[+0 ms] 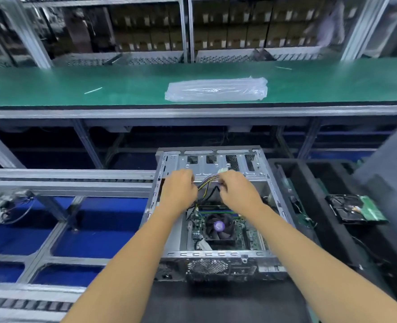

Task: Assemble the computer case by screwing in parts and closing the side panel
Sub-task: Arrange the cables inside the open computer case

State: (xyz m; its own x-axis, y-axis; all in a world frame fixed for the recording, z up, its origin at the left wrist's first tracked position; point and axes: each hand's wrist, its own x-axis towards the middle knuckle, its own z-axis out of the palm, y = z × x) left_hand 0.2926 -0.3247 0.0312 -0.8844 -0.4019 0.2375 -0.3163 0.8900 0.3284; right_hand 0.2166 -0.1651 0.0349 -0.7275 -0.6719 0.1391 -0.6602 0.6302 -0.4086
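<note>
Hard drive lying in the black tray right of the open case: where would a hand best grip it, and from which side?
The hard drive lies flat, green circuit board along its right edge, beside the computer case. Probably best pinched across its two long side edges, coming from above; the tray walls seem to hinder a sideways approach, and this keeps fingers off the board.

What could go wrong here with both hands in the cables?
1. Both the left hand and right hand grip the cable bundle near the white plug; a hard pull may strain the wires.
2. Loose cables hang just above the fan and could end up in its blades.
3. Wrists pass close to the bare metal edges of the open case; scrapes are possible.
</note>
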